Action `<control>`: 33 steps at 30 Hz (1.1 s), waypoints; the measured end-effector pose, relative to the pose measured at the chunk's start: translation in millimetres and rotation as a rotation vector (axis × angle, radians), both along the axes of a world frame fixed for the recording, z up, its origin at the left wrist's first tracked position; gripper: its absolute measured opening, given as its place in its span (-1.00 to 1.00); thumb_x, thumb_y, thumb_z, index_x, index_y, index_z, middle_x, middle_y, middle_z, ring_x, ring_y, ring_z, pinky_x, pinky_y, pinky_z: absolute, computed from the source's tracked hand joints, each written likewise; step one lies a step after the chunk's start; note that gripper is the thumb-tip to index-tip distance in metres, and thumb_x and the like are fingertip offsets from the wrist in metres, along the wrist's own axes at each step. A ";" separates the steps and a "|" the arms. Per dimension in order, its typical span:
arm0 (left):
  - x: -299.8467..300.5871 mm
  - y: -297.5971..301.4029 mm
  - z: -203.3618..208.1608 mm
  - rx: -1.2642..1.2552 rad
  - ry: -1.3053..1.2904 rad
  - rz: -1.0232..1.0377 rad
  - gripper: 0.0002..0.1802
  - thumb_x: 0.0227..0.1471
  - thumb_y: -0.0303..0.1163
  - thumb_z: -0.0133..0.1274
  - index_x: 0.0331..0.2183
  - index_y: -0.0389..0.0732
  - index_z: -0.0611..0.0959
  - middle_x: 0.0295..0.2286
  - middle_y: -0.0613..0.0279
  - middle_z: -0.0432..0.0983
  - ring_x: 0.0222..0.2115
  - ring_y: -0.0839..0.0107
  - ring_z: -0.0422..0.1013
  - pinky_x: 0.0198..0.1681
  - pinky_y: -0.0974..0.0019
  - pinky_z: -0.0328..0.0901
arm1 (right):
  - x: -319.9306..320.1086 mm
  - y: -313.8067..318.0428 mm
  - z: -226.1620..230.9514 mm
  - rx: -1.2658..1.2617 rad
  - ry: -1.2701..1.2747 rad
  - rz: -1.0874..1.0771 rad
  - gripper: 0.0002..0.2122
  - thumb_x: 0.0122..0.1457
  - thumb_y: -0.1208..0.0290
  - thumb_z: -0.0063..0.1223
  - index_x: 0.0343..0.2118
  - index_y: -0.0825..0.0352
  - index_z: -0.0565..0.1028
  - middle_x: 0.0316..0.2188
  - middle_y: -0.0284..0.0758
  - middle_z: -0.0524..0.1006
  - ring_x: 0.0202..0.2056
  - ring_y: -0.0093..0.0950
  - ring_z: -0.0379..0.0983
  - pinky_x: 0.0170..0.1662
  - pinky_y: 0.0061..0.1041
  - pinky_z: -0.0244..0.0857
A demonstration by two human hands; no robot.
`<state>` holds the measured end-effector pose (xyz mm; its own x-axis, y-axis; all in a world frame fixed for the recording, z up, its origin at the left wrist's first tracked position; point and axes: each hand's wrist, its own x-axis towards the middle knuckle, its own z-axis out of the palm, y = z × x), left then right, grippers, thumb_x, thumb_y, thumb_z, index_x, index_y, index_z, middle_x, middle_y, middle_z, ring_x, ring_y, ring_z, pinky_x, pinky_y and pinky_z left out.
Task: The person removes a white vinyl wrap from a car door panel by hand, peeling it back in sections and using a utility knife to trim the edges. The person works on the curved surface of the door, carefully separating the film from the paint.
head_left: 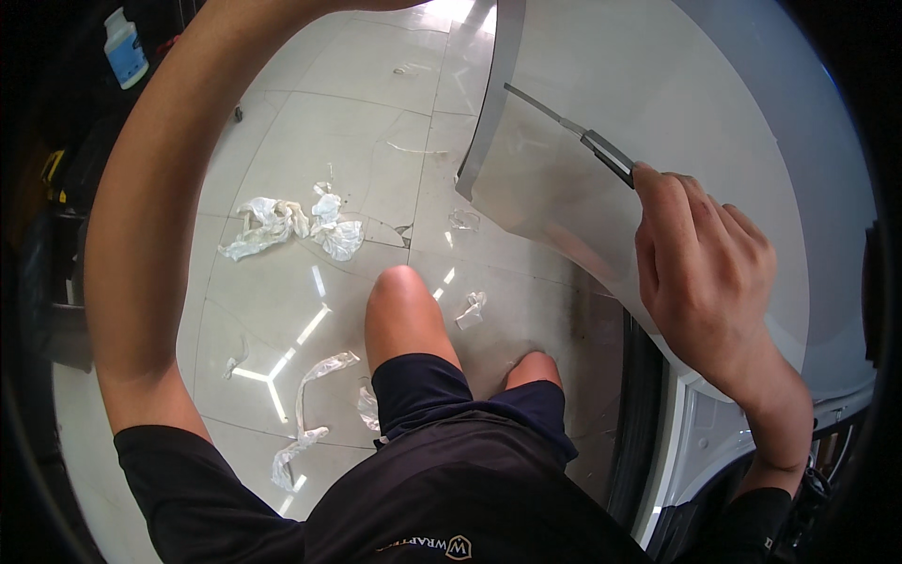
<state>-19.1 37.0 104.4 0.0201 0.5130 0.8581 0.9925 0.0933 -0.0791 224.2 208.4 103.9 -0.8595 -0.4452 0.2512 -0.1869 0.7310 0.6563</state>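
Note:
A slim utility knife point(609, 158) with its blade run far out is gripped in my right hand point(705, 268), fingers closed round the dark handle. The blade points up and left across a white curved car panel point(695, 122), its tip near the panel's grey left edge. Whether the tip touches the surface, I cannot tell. A see-through sheet of film point(554, 211) hangs loose past the panel's lower edge, below the blade. My left arm point(141, 235) bends up along the left side and leaves the view at the top, so the hand is out of sight.
Crumpled pale film scraps point(291, 226) and a twisted strip point(305, 414) lie on the glossy tiled floor point(348, 122). A white bottle with a blue label point(125, 49) stands at the upper left by dark items. The car's open edge with a black seal point(639, 404) runs at the lower right.

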 end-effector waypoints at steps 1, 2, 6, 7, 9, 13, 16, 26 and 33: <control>-2.0 0.2 2.9 -0.031 -0.041 -0.002 -0.63 0.12 -0.38 0.19 -0.67 -0.21 0.50 -0.76 0.29 0.29 -0.60 0.39 0.22 -0.39 0.24 0.20 | -0.7 -0.8 0.9 0.000 -0.007 -0.007 -0.68 -0.06 0.77 0.15 -0.18 0.38 0.51 -0.39 -0.21 0.61 -0.50 -0.40 0.54 -0.47 -0.46 0.38; -3.7 0.5 4.6 -0.061 -0.082 -0.004 -0.63 0.12 -0.38 0.19 -0.68 -0.21 0.50 -0.76 0.30 0.29 -0.60 0.40 0.22 -0.38 0.25 0.19 | -1.5 -1.1 1.6 0.001 -0.013 -0.014 -0.68 -0.06 0.77 0.15 -0.19 0.38 0.51 -0.38 -0.20 0.61 -0.49 -0.39 0.55 -0.46 -0.46 0.40; -7.8 1.4 -0.3 -0.020 0.038 -0.035 -0.61 0.13 -0.35 0.18 -0.68 -0.19 0.49 -0.76 0.31 0.30 -0.60 0.41 0.22 -0.34 0.25 0.20 | -8.1 7.7 -2.4 -0.009 0.024 0.063 -0.70 -0.07 0.69 0.15 -0.20 0.37 0.49 -0.35 -0.20 0.60 -0.42 -0.37 0.60 -0.40 -0.45 0.46; -8.9 2.1 -0.3 -0.015 0.048 -0.027 -0.61 0.13 -0.35 0.18 -0.68 -0.19 0.49 -0.76 0.31 0.31 -0.60 0.40 0.22 -0.33 0.25 0.20 | -10.0 10.7 -3.9 0.005 0.045 0.101 -0.72 -0.06 0.61 0.15 -0.22 0.35 0.47 -0.35 -0.22 0.58 -0.40 -0.38 0.60 -0.40 -0.46 0.46; -10.8 2.8 0.3 -0.023 0.055 -0.038 -0.61 0.13 -0.34 0.18 -0.68 -0.19 0.50 -0.75 0.30 0.31 -0.59 0.40 0.23 -0.32 0.24 0.20 | -9.9 12.6 -5.3 0.018 0.065 0.127 -0.73 -0.05 0.54 0.14 -0.22 0.34 0.46 -0.34 -0.22 0.57 -0.36 -0.39 0.61 -0.40 -0.48 0.46; -10.5 0.8 1.2 -0.039 0.084 -0.048 -0.62 0.13 -0.35 0.18 -0.67 -0.20 0.50 -0.74 0.31 0.32 -0.58 0.39 0.24 -0.34 0.24 0.19 | -8.1 12.6 -8.7 -0.004 0.066 0.102 -0.72 -0.05 0.55 0.16 -0.22 0.36 0.46 -0.31 -0.19 0.58 -0.33 -0.34 0.63 -0.37 -0.45 0.50; -9.3 -1.5 2.5 -0.043 0.067 -0.042 -0.62 0.12 -0.35 0.19 -0.67 -0.20 0.50 -0.74 0.30 0.32 -0.57 0.38 0.24 -0.36 0.23 0.18 | -8.9 10.7 -7.5 0.008 0.059 0.108 -0.73 -0.04 0.56 0.16 -0.22 0.37 0.45 -0.32 -0.18 0.59 -0.35 -0.33 0.64 -0.36 -0.45 0.52; -7.7 1.3 4.5 -0.073 -0.055 -0.018 -0.62 0.14 -0.34 0.20 -0.65 -0.22 0.48 -0.73 0.30 0.29 -0.56 0.40 0.22 -0.37 0.23 0.18 | -5.0 4.9 -4.9 0.002 0.017 0.039 -0.68 -0.05 0.77 0.17 -0.18 0.42 0.47 -0.34 -0.08 0.62 -0.39 -0.30 0.65 -0.40 -0.39 0.55; -2.8 -1.8 6.0 -0.069 -0.011 -0.010 -0.60 0.13 -0.33 0.21 -0.66 -0.21 0.46 -0.73 0.32 0.26 -0.55 0.40 0.22 -0.37 0.25 0.17 | -2.2 -1.4 -6.2 0.030 -0.010 -0.100 -0.71 0.02 0.76 0.16 -0.15 0.43 0.47 -0.38 -0.10 0.61 -0.44 -0.32 0.64 -0.50 -0.42 0.50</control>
<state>-22.0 35.2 110.3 0.0162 0.5706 0.8211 0.9942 0.0783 -0.0740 221.9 207.1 97.6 -0.9024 -0.3639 0.2306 -0.1202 0.7267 0.6763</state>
